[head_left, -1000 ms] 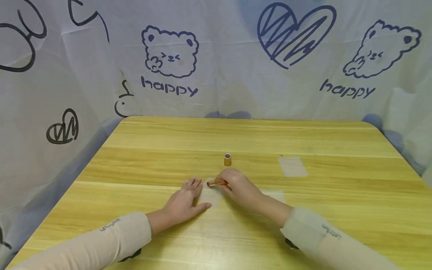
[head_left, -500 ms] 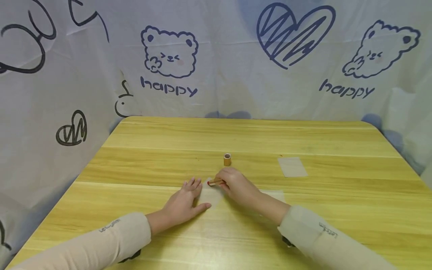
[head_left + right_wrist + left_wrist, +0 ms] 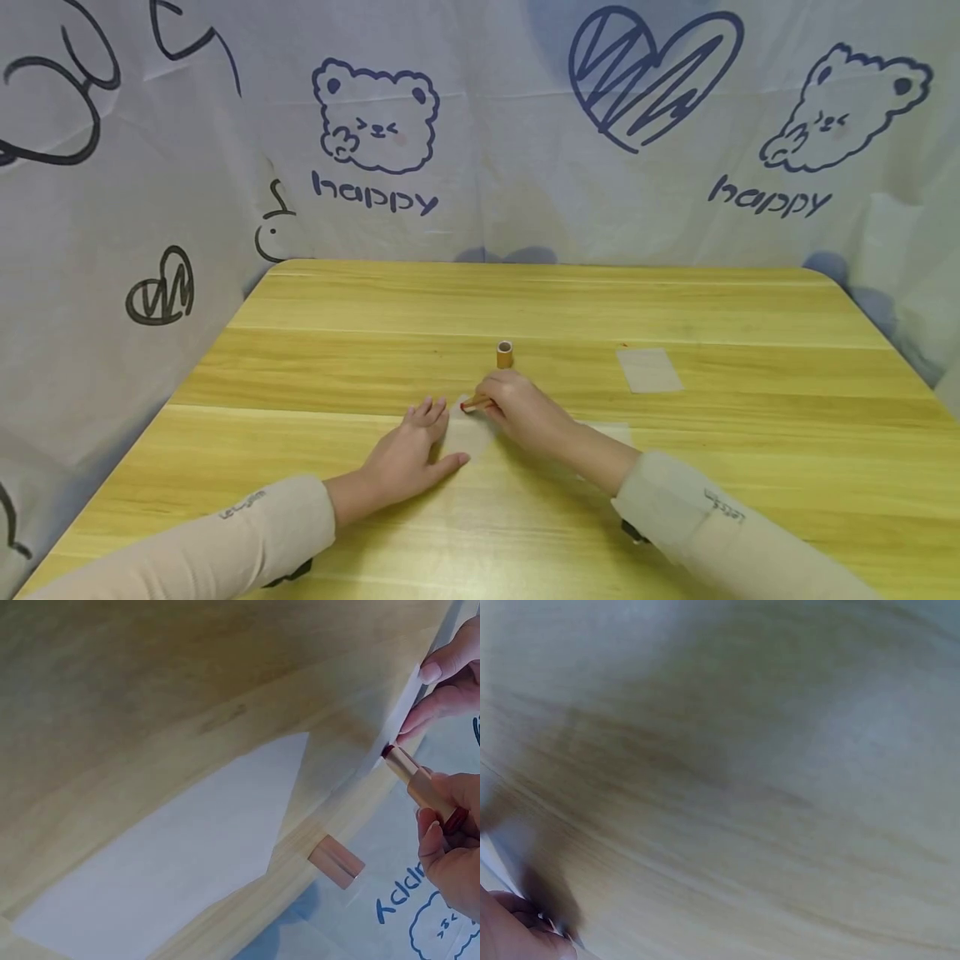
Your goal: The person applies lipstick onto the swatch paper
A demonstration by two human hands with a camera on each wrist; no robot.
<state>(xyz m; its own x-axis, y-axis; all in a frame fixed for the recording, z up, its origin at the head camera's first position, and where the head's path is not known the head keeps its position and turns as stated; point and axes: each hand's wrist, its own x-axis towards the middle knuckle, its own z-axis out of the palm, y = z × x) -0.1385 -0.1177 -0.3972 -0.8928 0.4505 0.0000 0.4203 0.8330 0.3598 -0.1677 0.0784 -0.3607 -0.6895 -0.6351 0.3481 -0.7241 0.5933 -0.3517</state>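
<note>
My right hand (image 3: 525,417) pinches a lipstick (image 3: 420,786) with a gold tube and a dark red tip. The tip meets the far end of a small pale sheet of paper (image 3: 468,437) on the table. Spread on that sheet's left side, my left hand (image 3: 405,450) rests with straight fingers, the thumb toward its near part. The lipstick's cap (image 3: 505,354), a gold cylinder, stands upright just beyond the right hand; the right wrist view shows the cap (image 3: 337,862) too. In the left wrist view, only part of the left hand (image 3: 517,934) appears, at the lower left corner.
Another pale sheet (image 3: 611,432) lies partly under the right forearm. A third sheet (image 3: 649,371) lies farther back on the right, beside a small red mark. The wooden table (image 3: 300,300) ends at a white cloth backdrop (image 3: 510,150) with drawings.
My right hand and forearm have shifted slightly left, while the lipstick tip stays near the sheet's far end. The left hand has hardly moved.
</note>
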